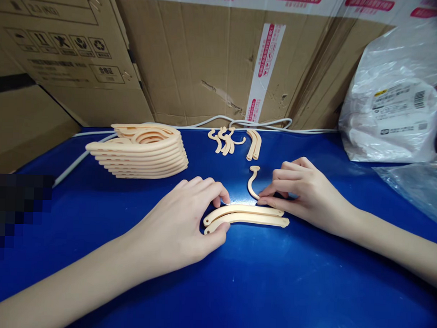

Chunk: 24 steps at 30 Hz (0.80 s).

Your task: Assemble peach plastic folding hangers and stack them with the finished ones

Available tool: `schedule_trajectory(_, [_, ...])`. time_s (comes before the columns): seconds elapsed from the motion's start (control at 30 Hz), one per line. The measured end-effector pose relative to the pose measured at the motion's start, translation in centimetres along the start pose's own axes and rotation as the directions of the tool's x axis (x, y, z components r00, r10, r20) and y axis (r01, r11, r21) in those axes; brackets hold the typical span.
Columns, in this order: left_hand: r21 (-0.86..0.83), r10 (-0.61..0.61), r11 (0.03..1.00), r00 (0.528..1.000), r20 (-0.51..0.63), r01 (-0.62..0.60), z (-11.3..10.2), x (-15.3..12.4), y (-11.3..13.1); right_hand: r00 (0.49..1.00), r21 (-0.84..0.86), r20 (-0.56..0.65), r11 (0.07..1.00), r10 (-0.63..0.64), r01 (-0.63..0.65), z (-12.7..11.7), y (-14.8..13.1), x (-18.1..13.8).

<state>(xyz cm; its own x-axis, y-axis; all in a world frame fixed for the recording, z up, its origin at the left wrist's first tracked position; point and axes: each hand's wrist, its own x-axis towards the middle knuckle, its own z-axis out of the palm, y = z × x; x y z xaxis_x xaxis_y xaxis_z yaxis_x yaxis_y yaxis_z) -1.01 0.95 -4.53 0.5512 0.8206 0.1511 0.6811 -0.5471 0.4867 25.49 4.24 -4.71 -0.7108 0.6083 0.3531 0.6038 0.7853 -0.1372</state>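
Two long curved peach plastic arms [247,215] lie side by side on the blue table [271,290]. My left hand [182,220] curls around their left ends, thumb and fingers pinching them. My right hand [303,191] pinches the lower end of a small peach hook piece [253,181] just above the arms' middle.
A stack of assembled peach hangers [140,150] sits at the back left. Loose hook pieces [225,140] and another pair of arms [254,145] lie at the back. Cardboard boxes [208,58] wall the rear, a white cable [263,123] runs along them, and plastic bags [392,103] sit right.
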Motion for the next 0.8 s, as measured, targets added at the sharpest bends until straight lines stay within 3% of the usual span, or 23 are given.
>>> schedule_trajectory(0.57, [-0.117,-0.098,0.989,0.995,-0.013,0.096,-0.6,0.2,-0.1,1.000,-0.010,-0.023,1.000,0.020,-0.020,-0.3,-0.5,0.1])
schedule_trajectory(0.8, [-0.133,-0.082,0.988,0.995,-0.063,0.073,-0.5,0.3,-0.5,0.999,-0.313,0.010,0.949,-0.048,0.049,-1.4,1.8,3.9])
